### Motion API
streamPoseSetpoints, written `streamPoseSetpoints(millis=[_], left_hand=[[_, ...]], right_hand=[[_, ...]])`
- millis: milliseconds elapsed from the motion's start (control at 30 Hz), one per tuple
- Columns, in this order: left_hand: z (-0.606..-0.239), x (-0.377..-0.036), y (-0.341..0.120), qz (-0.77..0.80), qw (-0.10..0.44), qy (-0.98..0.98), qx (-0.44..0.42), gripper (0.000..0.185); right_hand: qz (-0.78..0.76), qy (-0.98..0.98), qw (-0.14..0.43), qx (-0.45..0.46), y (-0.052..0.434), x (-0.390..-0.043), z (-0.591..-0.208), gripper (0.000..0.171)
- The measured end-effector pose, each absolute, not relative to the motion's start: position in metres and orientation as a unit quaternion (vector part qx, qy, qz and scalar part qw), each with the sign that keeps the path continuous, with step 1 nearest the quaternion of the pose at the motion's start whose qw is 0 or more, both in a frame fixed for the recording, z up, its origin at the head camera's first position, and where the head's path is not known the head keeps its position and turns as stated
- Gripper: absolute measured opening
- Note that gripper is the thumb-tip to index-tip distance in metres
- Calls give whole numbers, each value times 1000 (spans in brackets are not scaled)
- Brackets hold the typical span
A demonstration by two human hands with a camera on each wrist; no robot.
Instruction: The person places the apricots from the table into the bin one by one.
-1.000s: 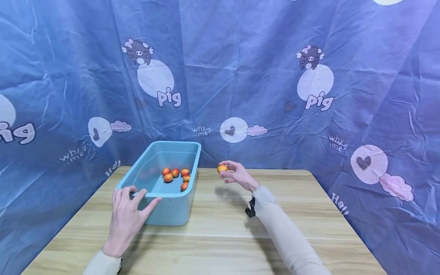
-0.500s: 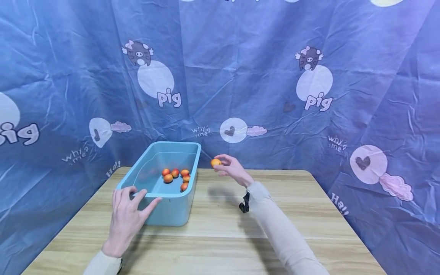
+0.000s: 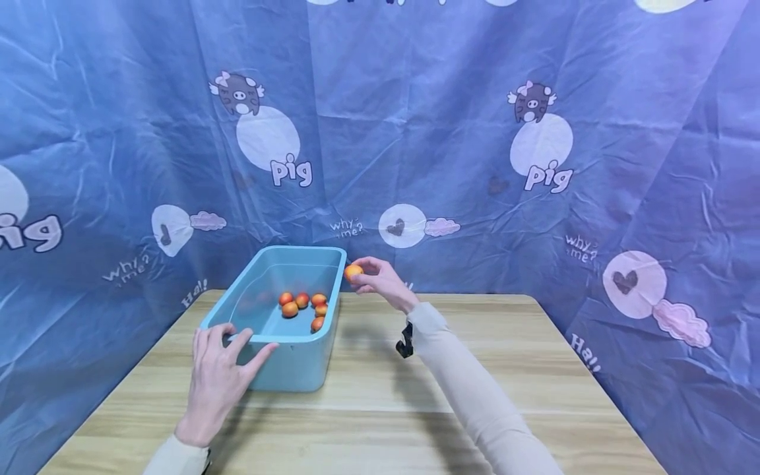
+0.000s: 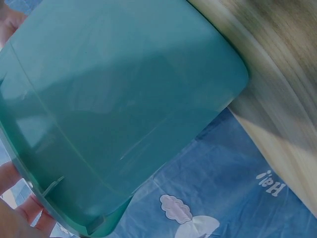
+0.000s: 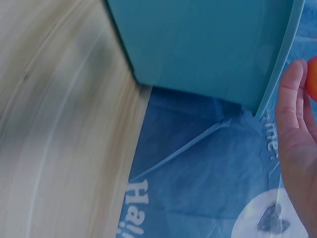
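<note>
A blue plastic bin (image 3: 291, 366) stands on the left half of the table, several small orange-red fruits (image 3: 289, 309) lying on its floor. My left hand (image 3: 220, 376) grips the bin's near rim at its left corner. In the left wrist view, fingertips of the left hand (image 4: 25, 213) show at the rim. With thumb and fingers, my right hand (image 3: 382, 282) pinches another small orange-yellow fruit (image 3: 353, 273) just right of the bin's far right rim, at about rim height. Only part of this fruit (image 5: 312, 79) shows in the right wrist view.
The wooden table (image 3: 380, 422) reaches back to a blue cloth backdrop (image 3: 463, 165) printed with pigs and words. Cloth also hangs along the left and right sides. A black strap device (image 3: 406, 341) sits at the right wrist.
My right hand has moved left and slightly up, bringing the pinched fruit close to the bin's right rim. The left hand and the bin have stayed in place.
</note>
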State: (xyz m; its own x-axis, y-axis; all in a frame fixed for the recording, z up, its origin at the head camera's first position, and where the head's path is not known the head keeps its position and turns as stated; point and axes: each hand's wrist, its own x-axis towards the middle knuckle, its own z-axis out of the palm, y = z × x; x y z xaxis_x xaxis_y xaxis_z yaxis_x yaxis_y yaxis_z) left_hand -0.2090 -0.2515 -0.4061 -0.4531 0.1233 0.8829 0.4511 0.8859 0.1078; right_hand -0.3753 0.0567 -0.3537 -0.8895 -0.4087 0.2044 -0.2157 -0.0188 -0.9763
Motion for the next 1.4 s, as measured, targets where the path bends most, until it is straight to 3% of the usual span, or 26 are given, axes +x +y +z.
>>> streamPoseSetpoints(millis=[767, 1033, 1400], left_hand=[[-406, -210, -252, -159, 505, -829, -181, 73], [-405, -210, -251, -161, 491, -836, -183, 62], [-410, -215, -252, -157, 526, -814, -188, 67]], right_hand=[[-638, 730, 51, -241, -6, -378, -324, 38], [-610, 757, 63, -227, -23, -378, -320, 40], [-602, 774, 49, -192, -38, -379, -332, 38]])
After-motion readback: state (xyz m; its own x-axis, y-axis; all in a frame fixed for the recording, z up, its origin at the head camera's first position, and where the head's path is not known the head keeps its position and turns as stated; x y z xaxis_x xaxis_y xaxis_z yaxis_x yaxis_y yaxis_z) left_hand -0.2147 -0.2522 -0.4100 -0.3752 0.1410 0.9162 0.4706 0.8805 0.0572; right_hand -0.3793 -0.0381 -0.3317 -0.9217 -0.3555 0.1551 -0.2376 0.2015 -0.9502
